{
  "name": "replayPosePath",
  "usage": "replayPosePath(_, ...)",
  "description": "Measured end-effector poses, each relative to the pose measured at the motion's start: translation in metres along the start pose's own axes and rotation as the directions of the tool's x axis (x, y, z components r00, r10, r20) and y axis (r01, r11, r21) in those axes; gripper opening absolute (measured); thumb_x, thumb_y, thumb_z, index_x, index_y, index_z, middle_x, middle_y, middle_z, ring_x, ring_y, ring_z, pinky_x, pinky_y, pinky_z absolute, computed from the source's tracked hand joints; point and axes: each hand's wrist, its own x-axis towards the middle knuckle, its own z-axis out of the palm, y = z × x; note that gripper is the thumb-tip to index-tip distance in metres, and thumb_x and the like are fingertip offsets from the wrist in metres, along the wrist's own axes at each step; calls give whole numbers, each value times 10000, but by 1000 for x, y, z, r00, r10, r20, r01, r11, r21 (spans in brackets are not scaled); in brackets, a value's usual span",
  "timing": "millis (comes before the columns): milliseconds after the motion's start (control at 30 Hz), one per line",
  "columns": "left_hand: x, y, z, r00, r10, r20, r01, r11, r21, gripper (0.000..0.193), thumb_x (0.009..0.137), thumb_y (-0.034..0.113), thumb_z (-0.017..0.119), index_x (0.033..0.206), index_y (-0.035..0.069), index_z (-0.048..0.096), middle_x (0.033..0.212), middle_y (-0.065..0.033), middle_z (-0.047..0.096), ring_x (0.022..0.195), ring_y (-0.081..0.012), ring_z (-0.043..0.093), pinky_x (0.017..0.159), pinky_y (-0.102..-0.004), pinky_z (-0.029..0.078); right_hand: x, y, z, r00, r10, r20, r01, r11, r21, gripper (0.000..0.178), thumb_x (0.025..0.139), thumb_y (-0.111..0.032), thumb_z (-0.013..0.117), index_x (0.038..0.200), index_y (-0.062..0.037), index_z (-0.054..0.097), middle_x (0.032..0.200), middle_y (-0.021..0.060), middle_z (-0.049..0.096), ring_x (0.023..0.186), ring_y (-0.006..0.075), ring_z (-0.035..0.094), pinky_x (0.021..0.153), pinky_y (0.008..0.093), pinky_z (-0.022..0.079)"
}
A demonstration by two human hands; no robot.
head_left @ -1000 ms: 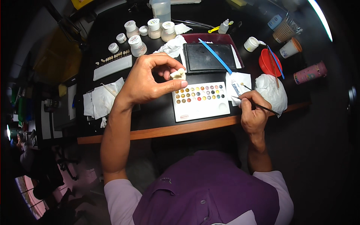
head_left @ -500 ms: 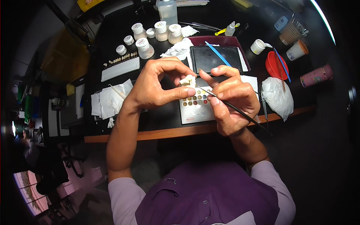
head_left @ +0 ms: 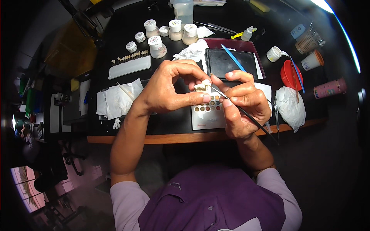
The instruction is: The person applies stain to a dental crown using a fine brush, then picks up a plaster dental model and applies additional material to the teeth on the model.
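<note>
Between its thumb and fingers my left hand (head_left: 169,86) holds a small cream-coloured dental model (head_left: 202,87) above the desk. My right hand (head_left: 248,106) has a slim dark-handled brush (head_left: 252,121) in a pen-like grip. Its fine tip reaches the right side of the model; whether it touches cannot be told. Beneath both hands lies a white palette (head_left: 202,122) with rows of small coloured pans, partly covered by my fingers. A dark flat slab (head_left: 227,61) in a maroon tray (head_left: 248,45) sits just beyond, a blue stick (head_left: 233,57) across it.
Several powder jars (head_left: 157,48) and a tooth shade guide (head_left: 130,67) stand at the back left. Tissues (head_left: 119,100) lie on the left. To the right are a red bowl (head_left: 290,75), a white plastic-wrapped bundle (head_left: 291,107) and a pink cylinder (head_left: 329,88). A wooden edge (head_left: 162,138) fronts the desk.
The whole view has shifted, so the desk items appear a little farther right. Both hands keep their grips, and the brush tip stays at the model.
</note>
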Motion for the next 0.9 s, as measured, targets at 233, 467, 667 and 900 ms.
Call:
replayPosePath(233,1,0,0,1000,1,3,-1,1000,-4,365,759,142,873,1067,-18,758,962,-71,687,850,-126,580,770,-272,457,1,0,2,1000,12,-25,-13,999,-49,170,807,131,658,858,16,544,821,137,651,1114,348,628,924,489,637)
replayPosePath(467,0,0,0,1000,-1,0,1,1000,-5,361,763,136,871,1066,-21,756,950,-68,678,841,-124,576,764,-270,453,1,-1,-1,1000,4,-1,-4,996,-84,171,796,114,669,859,9,549,796,138,666,1086,354,640,896,483,638)
replayPosePath(667,2,-1,3,998,40,-45,-41,999,-12,312,755,157,892,978,-13,756,887,-55,688,780,-111,586,719,-259,477,2,-2,1,1000,6,-24,-8,997,-71,168,796,117,666,856,12,550,797,139,667,1080,351,643,904,481,638)
replayPosePath(900,2,-1,3,996,59,-63,-59,998,-6,295,749,165,903,938,-8,757,856,-48,694,756,-106,593,702,-257,489,1,-1,0,1000,16,-1,-16,997,-70,161,799,120,656,858,10,555,811,134,667,1092,343,636,931,494,629)
